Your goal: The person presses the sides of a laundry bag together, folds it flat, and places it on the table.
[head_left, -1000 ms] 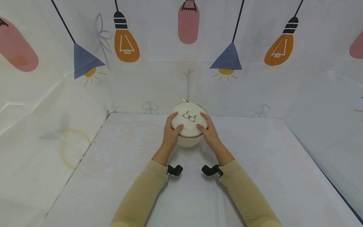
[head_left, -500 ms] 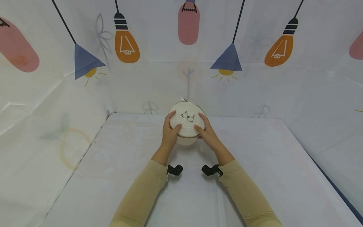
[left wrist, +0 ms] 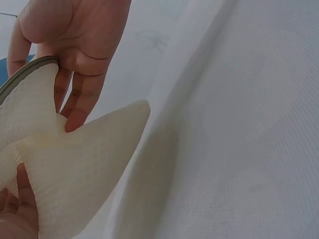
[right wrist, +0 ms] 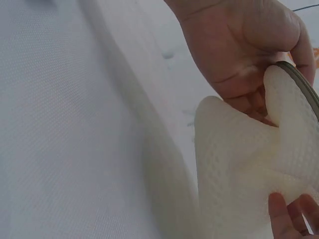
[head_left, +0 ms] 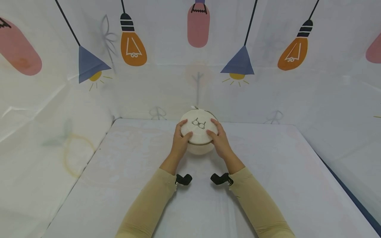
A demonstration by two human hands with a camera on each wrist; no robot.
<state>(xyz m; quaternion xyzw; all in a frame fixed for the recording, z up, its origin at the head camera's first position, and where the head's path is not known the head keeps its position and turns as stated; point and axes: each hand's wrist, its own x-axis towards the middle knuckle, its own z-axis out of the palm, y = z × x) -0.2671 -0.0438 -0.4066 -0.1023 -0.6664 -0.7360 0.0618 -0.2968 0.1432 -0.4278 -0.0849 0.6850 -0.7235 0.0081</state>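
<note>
A round cream mesh laundry bag [head_left: 205,134] is held up between both hands in the head view, its face tilted towards me with a small dark line drawing on it. My left hand [head_left: 179,142] grips its left side, thumb on the face; my right hand [head_left: 221,142] grips the right side in the same way. In the left wrist view the bag's mesh body [left wrist: 89,172] hangs below a grey-green zip [left wrist: 22,74], with fingers curled behind the rim. The right wrist view shows the mesh underside [right wrist: 232,164] folded into a soft point, fingers tucked into the fold.
A white-covered table [head_left: 143,158] lies under the hands. White sheeting printed with lamps and bulbs [head_left: 134,49] rises behind it and along both sides. Black camera mounts [head_left: 183,179] stick out inward at both wrists.
The bag shifts slightly left, then back right and a little lower, with both hands moving along. Both hands keep their grip throughout.
</note>
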